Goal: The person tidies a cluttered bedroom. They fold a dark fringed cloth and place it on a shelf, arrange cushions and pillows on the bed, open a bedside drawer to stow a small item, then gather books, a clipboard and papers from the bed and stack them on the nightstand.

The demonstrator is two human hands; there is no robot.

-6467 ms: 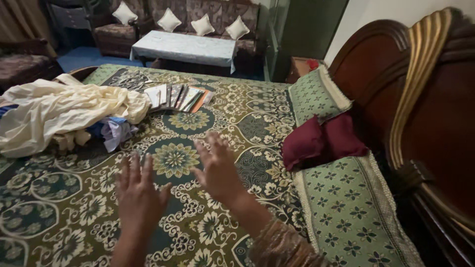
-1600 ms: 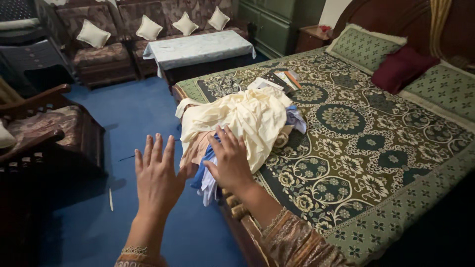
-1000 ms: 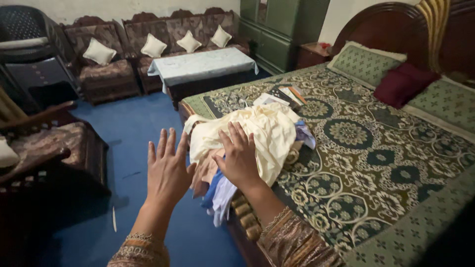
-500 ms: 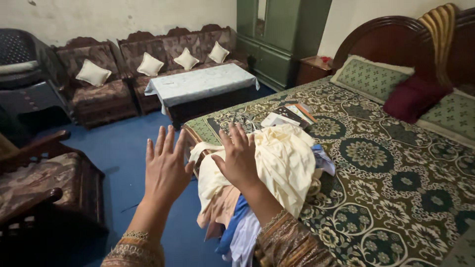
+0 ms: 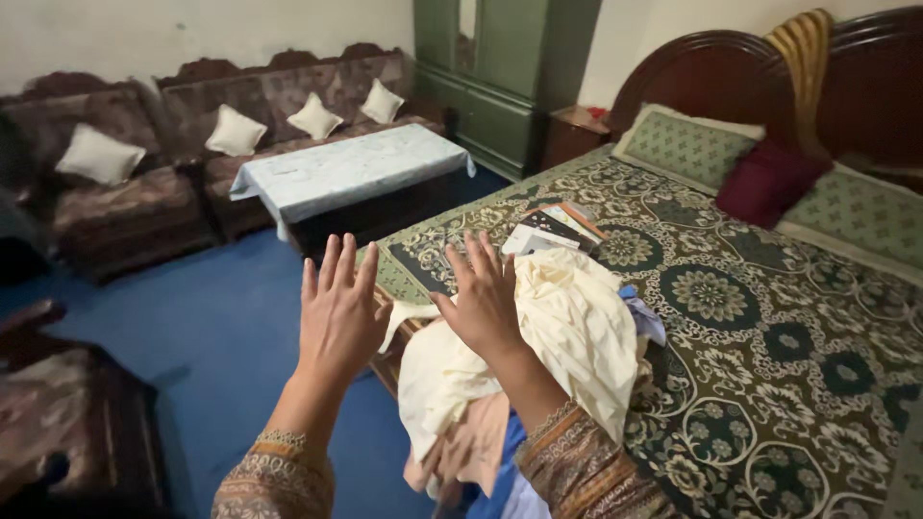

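Both hands are raised with the backs toward the camera, fingers spread wide and straight, so neither grip has hold of anything. The left hand [image 5: 338,312] hangs over the blue carpet [image 5: 221,336], just beside the corner of the bed, touching nothing. The right hand [image 5: 484,306] is above the near edge of a heap of cream cloth [image 5: 567,332]; whether its palm touches the cloth cannot be told, since the palm side is hidden. Both forearms wear patterned brown sleeves, cut off by the lower edge of the picture.

The cream cloth lies piled at the bed's corner and spills over the edge. Under it a peach piece [image 5: 471,452] and a blue piece [image 5: 505,471] hang down, their lower ends cut off, and a pale bluish scrap [image 5: 646,317] shows at the heap's far side. How many garments are in the heap is hard to make out.

Just beyond the heap a few books [image 5: 553,226] lie fanned on the green patterned bedspread [image 5: 769,346], partly covered by the cloth. Further off are green pillows [image 5: 685,146], a maroon cushion [image 5: 766,183], a low bench under a pale cover [image 5: 346,173], a sofa with white cushions [image 5: 260,96], and a green wardrobe [image 5: 500,77].
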